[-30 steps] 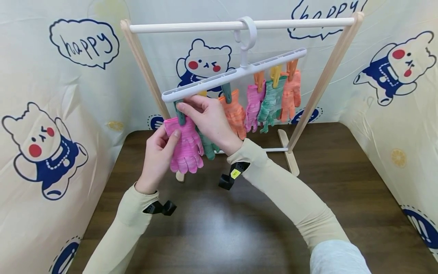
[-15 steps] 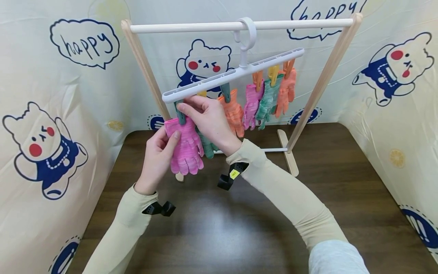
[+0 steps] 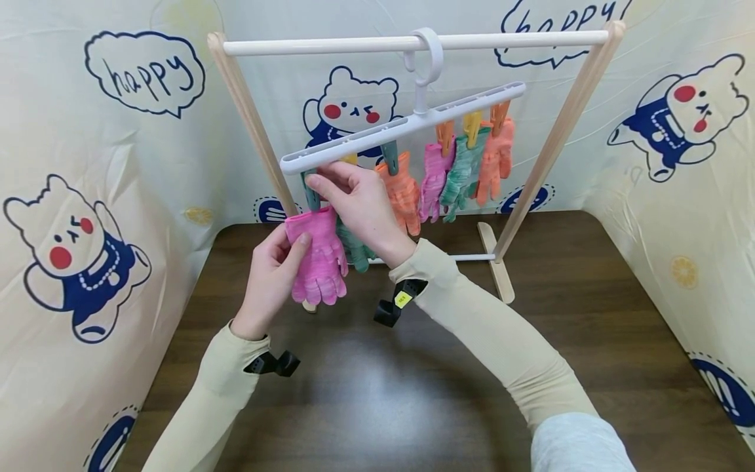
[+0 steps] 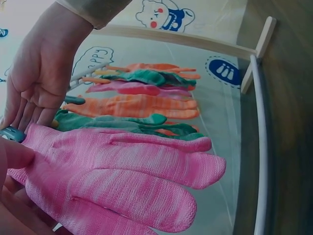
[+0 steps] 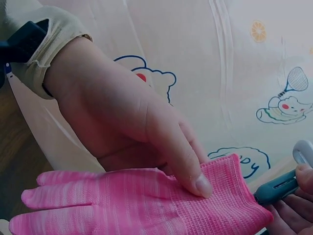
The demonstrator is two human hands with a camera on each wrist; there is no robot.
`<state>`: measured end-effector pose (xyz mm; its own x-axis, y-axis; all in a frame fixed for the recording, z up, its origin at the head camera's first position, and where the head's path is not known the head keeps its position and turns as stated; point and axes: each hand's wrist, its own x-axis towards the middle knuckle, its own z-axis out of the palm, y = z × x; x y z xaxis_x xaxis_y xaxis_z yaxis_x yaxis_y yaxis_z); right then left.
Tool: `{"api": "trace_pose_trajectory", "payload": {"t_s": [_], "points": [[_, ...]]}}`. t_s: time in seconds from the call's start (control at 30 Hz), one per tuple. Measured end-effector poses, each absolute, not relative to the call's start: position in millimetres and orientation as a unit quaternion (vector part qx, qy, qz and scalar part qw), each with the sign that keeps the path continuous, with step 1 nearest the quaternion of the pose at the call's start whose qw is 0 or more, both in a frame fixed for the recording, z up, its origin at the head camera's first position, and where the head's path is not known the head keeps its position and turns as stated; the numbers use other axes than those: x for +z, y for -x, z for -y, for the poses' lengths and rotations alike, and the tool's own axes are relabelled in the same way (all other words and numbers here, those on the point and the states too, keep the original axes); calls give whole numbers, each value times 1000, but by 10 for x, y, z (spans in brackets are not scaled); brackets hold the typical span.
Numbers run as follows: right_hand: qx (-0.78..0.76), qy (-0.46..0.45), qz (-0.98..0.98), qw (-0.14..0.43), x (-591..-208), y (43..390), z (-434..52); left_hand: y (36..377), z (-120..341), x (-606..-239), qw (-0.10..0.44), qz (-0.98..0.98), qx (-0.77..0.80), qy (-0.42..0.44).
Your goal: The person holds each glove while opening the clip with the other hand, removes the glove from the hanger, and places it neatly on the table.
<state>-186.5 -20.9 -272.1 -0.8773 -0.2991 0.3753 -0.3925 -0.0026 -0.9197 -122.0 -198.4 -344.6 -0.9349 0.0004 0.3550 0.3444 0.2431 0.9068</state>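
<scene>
My left hand [image 3: 268, 278] pinches a pink knit glove [image 3: 318, 262] near its cuff, thumb in front, the glove's fingers hanging down. My right hand [image 3: 368, 210] pinches a dark green clothespin [image 3: 310, 190] under the left end of the white hanger [image 3: 354, 141]. In the right wrist view the tip of the clothespin [image 5: 276, 190] meets the edge of the pink cuff. Close behind the pink glove hangs a green glove [image 3: 354, 250], partly hidden by my right hand. An orange glove [image 3: 404, 196] hangs from another dark green clothespin [image 3: 390, 157].
Further right, a second pink glove [image 3: 435, 180], a green one [image 3: 466, 172] and an orange one [image 3: 497, 160] hang from orange and yellow clothespins. The tilted hanger hooks over the white rail [image 3: 330, 46] of a wooden-legged rack [image 3: 557, 141] on a dark table [image 3: 377, 393].
The pink glove has dropped slightly with my left hand, its cuff now lower against the clothespin. The gloves at the hanger's right end have swung a little. My right hand stays nearly in place.
</scene>
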Motion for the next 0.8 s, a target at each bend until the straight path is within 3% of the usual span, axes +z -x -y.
{"api": "trace_pose_trajectory", "payload": {"t_s": [0.8], "points": [[663,-290,686,75,-2831,1886,221,1189,2041,-3611,122,786,-598,97]]}}
